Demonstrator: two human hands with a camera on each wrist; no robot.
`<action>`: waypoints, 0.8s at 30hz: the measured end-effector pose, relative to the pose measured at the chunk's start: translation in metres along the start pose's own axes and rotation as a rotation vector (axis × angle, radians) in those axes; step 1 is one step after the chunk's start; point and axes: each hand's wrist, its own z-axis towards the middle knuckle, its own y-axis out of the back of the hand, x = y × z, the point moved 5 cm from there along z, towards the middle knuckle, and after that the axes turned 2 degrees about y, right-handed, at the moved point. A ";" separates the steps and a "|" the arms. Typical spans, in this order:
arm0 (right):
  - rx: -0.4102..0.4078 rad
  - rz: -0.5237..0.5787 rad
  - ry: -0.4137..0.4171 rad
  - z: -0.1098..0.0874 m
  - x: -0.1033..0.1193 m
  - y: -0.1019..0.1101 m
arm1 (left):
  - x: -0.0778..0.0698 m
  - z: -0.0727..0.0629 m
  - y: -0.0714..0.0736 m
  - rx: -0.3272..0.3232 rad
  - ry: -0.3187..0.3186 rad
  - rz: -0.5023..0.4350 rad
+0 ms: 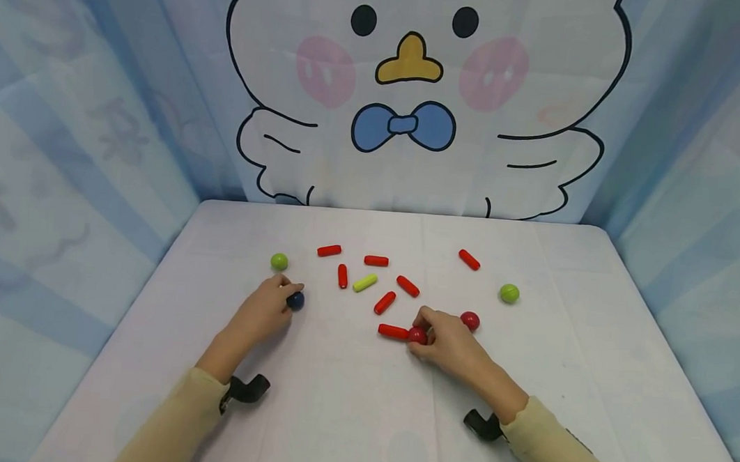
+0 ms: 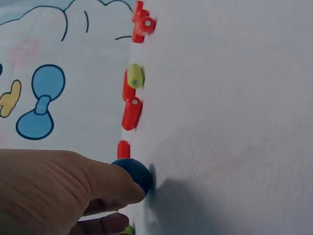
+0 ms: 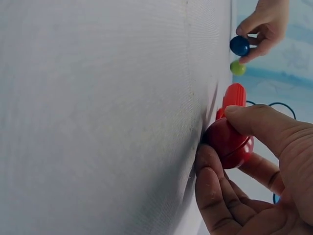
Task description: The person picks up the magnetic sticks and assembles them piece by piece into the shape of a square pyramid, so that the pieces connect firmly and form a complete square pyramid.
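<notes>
My left hand (image 1: 265, 311) pinches a dark blue ball (image 1: 297, 301) between thumb and fingers. The left wrist view shows that ball (image 2: 135, 175) close to the tabletop, beside its shadow. A glossy red ball (image 1: 417, 335) is held in the fingers of my right hand (image 1: 455, 341), low over the cloth. In the head view this ball meets the end of a red stick (image 1: 392, 331) lying to its left; whether they are joined cannot be told. A second red ball (image 1: 470, 321) rests just behind the right hand. Near the left fingertips sits a green ball (image 1: 279, 261).
Several red sticks (image 1: 377, 261) lie scattered mid-table around one yellow-green stick (image 1: 364, 282). Farther right are another red stick (image 1: 469, 259) and a green ball (image 1: 510, 293). Curtains with a cartoon bird (image 1: 404, 170) enclose the white-covered table (image 1: 335, 410) at the back and sides.
</notes>
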 end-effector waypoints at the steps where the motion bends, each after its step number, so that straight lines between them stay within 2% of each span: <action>1: -0.002 0.001 0.002 0.000 0.000 0.000 | -0.003 0.000 0.000 0.001 -0.011 0.019; 10: -0.013 0.009 0.025 0.001 0.000 -0.001 | -0.026 -0.002 -0.007 -0.030 -0.082 0.061; 19: -0.003 0.014 0.021 0.002 0.001 -0.001 | -0.048 -0.003 -0.011 0.010 -0.129 0.108; 24: 0.002 0.012 0.018 0.002 0.000 0.000 | -0.059 -0.001 -0.016 0.035 -0.141 0.105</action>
